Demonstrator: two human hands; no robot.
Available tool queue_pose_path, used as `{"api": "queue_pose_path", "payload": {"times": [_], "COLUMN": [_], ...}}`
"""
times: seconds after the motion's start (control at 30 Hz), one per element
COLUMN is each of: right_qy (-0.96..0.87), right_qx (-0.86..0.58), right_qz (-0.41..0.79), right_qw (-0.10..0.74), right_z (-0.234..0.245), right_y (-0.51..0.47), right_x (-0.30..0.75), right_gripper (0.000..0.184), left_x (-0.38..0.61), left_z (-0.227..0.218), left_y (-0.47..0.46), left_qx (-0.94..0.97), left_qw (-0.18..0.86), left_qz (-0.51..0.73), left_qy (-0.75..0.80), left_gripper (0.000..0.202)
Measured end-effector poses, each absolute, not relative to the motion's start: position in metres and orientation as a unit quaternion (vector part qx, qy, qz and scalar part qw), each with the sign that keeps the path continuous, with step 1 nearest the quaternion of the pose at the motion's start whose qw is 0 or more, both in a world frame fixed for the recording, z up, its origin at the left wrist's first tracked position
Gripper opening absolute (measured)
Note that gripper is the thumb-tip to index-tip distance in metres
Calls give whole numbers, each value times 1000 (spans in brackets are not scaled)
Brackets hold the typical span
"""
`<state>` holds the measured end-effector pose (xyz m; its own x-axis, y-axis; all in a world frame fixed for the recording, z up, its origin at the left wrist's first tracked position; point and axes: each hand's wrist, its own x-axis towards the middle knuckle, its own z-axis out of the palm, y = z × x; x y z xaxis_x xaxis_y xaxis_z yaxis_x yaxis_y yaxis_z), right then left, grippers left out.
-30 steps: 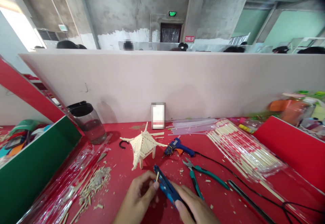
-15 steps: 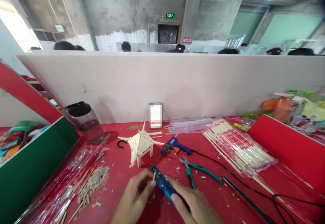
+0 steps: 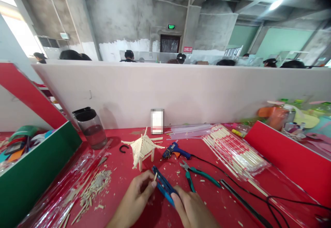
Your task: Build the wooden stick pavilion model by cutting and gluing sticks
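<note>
Between the thumb and fingers of my left hand [image 3: 137,193] is a short pale wooden stick [image 3: 155,176], held upright beside the tool's far end. My right hand [image 3: 190,204] is wrapped round a long blue hand tool [image 3: 164,186] that looks like a cutter; its exact kind is unclear. Just beyond both hands stands a small pavilion-like model [image 3: 142,148] made of wooden sticks, with a pointed roof and legs. A blue glue gun [image 3: 176,150] lies to the model's right. Nearer my right hand are green-handled cutting pliers [image 3: 193,174], jaws spread.
Stick offcuts [image 3: 95,188] are piled at left, near clear plastic wrapping. A water bottle [image 3: 91,128] stands behind. Bagged sticks [image 3: 238,148] lie at right, beside a black cable [image 3: 227,172] and a dark rod [image 3: 243,202]. A white partition [image 3: 186,93] closes the back.
The view has tilted up slightly and shifted. Both hands keep their grips, with the stick still against the blue tool's far end; no thing on the table has visibly moved.
</note>
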<state>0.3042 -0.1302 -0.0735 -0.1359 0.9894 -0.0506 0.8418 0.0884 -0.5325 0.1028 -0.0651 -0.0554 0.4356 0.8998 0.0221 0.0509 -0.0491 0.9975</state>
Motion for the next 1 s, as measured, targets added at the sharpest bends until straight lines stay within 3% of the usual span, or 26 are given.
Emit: {"api": "queue_pose_path", "payload": {"times": [0.17, 0.37, 0.6, 0.8, 1.0], "right_qy": [-717, -702, -643, -615, -619], "right_qx": [-620, -652, -734, -768, -771], "right_qz": [212, 179, -6, -115, -112], "right_qw": [240, 223, 218, 137, 96], "right_z": [-65, -53, -60, -87, -100], "right_y": [-133, -123, -103, -89, -79], "right_x": [314, 341, 405, 443, 443], "right_gripper": [59, 55, 57, 56, 60], "left_x": [102, 101, 101, 101, 100], "left_z": [-58, -68, -71, -75, -85], "left_y": [-66, -68, -72, -70, -66], "left_qx": [610, 598, 606, 610, 613], "left_qw": [587, 592, 609, 632, 647], "left_qz": [371, 364, 336, 335, 332], "left_qy": [383, 400, 386, 340, 310], "left_gripper": [51, 61, 63, 51, 48]}}
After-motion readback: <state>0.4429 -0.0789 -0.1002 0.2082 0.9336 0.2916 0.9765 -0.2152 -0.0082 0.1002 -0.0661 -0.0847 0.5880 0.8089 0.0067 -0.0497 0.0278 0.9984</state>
